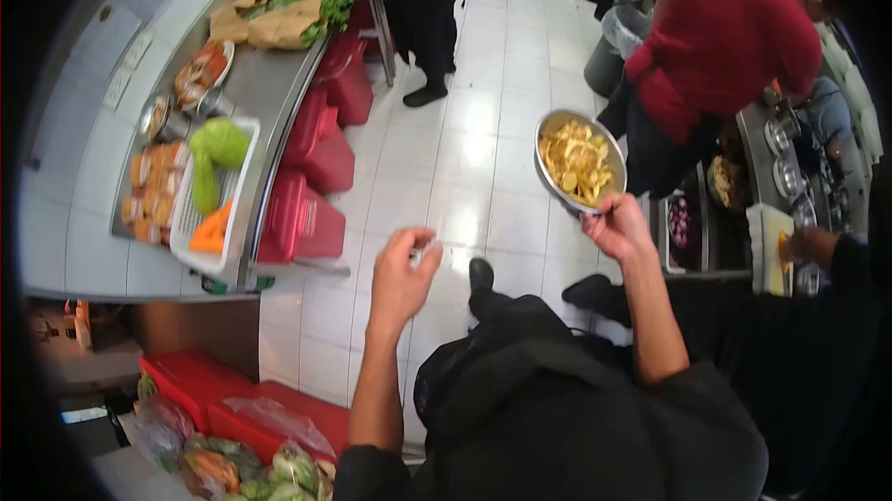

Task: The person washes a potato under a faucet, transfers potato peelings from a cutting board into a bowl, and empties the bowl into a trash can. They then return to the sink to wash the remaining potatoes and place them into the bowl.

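Observation:
A round metal bowl (548,182) hangs over the floor, right of the middle. In it lie yellow-brown pieces (578,162) that look like cooked potato wedges; their exact kind is hard to make out. My right hand (618,230) grips the bowl's near rim, thumb and fingers pinched on the edge. Left of it, my left hand (406,269) is raised over the tiles, fingers loosely bent and apart, holding nothing. The red lidded bin (302,219) beside the counter is nearest to this hand.
A steel counter (269,83) on the left bears a white basket (243,180) of green vegetables and carrots. Red crates (195,389) and bagged vegetables stand lower left. A person in red (725,46) works at the right counter; another stands ahead. A co-worker's hand (810,247) is at right.

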